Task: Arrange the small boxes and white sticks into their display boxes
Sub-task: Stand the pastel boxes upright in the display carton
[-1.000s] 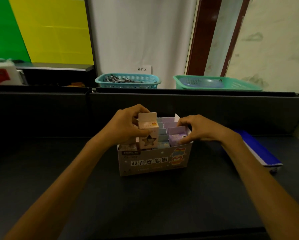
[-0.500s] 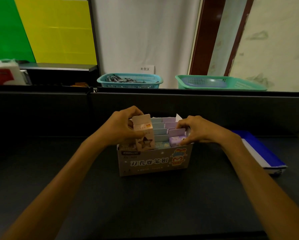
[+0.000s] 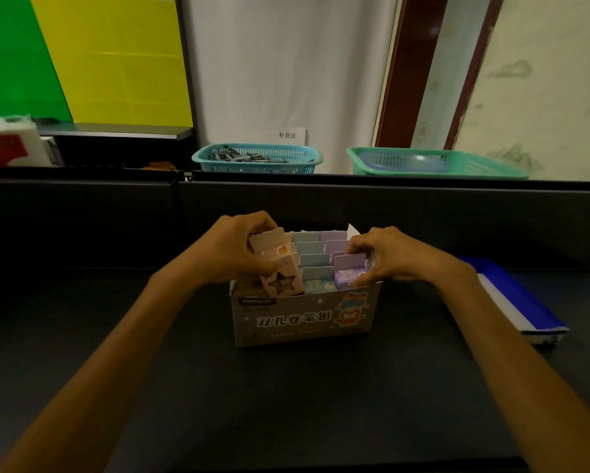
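A cardboard display box (image 3: 297,319) with printed characters stands on the dark table, filled with rows of small blue (image 3: 315,264) and purple boxes (image 3: 349,268). My left hand (image 3: 232,250) grips a small pink box with a star window (image 3: 279,271), tilted and partly down in the box's left column. My right hand (image 3: 385,254) pinches the front purple box at the right side of the display box.
A blue and white flat package (image 3: 519,302) lies on the table to the right. Behind the black partition stand a teal basket (image 3: 257,158) of dark items and a green basket (image 3: 433,162). A white and red package (image 3: 6,141) sits far left.
The pink box in my left hand has tilted and sunk lower into the left column. My right hand has stayed on the purple boxes.
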{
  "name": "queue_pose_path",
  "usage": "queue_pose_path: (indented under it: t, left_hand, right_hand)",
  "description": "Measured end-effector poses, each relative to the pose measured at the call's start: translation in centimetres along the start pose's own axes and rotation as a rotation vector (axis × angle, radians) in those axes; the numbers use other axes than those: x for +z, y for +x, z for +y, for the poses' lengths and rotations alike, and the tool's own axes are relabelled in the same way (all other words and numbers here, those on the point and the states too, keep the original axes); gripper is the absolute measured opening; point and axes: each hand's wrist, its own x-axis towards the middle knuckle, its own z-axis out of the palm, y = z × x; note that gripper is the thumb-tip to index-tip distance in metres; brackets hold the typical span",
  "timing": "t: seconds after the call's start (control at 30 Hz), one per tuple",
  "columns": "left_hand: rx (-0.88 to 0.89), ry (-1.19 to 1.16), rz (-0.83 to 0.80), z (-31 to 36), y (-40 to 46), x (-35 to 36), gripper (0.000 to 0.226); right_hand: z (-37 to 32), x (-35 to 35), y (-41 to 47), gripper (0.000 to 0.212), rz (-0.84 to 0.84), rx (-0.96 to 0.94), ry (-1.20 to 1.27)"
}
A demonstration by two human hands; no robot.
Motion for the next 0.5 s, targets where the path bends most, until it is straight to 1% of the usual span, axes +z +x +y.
queue_pose_path:
  t: [0.23, 0.4, 0.5]
  left_hand:
    - [0.031, 0.132, -0.093, 1.0, 0.7, 0.4, 0.046]
    - [0.012, 0.303, -0.14, 1.1, 1.4, 2.5, 0.059]
    - [0.05, 0.348, -0.158, 0.6, 1.6, 3.4, 0.052]
  right_hand:
    - [0.3, 0.1, 0.0, 0.047, 0.009, -0.002, -0.006]
    - [0.7, 0.5, 0.2, 0.048, 0.029, -0.003, -0.014]
    - [0.9, 0.6, 0.4, 0.049, 0.034, 0.012, -0.043]
